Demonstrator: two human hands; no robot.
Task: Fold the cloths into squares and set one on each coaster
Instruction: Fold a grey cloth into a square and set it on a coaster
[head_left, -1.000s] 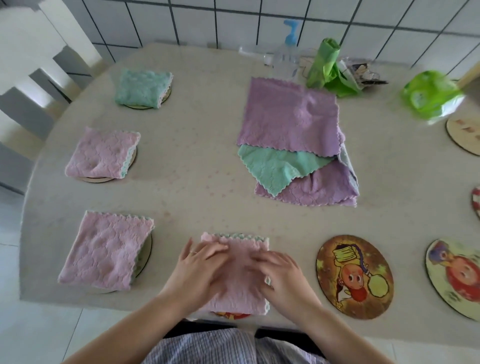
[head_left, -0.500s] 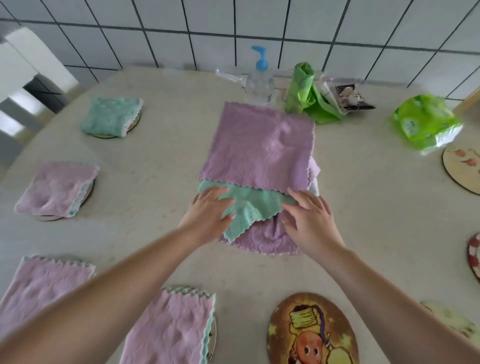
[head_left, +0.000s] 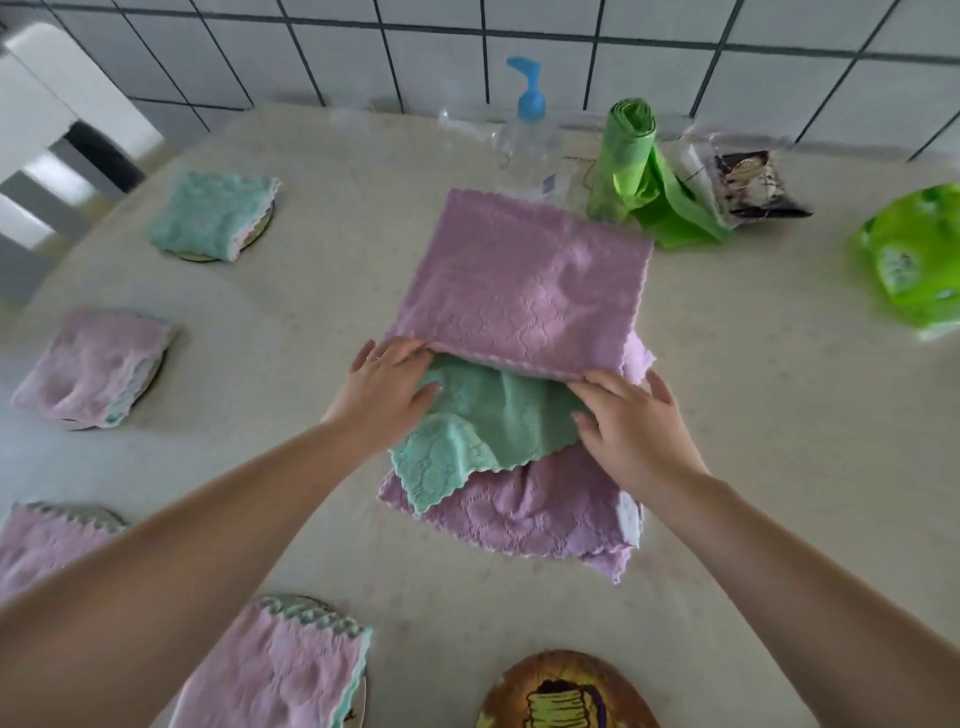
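Note:
A pile of unfolded cloths lies mid-table: a purple cloth (head_left: 524, 280) on top, a green cloth (head_left: 488, 415) under it, another purple cloth (head_left: 524, 514) at the bottom. My left hand (head_left: 387, 387) and my right hand (head_left: 631, 421) reach the top purple cloth's near edge, which is slightly raised. Their fingers are fairly straight and both thumbs rest on the green cloth. Folded cloths sit on coasters at the left: a green square (head_left: 213, 215), a pink square (head_left: 93, 371), another pink one (head_left: 47, 545) and a pink one in front (head_left: 280, 670). One bare picture coaster (head_left: 566, 691) lies at the near edge.
Along the tiled wall stand a pump bottle (head_left: 527, 104), a roll of green bags (head_left: 628, 161), a dark packet (head_left: 758, 182) and a green pack (head_left: 914, 260). A white chair (head_left: 47, 130) is at the far left.
Both hands left the folded pink cloth on the front coaster, reached across to the pile, and moved from the green cloth up to the purple cloth's near edge.

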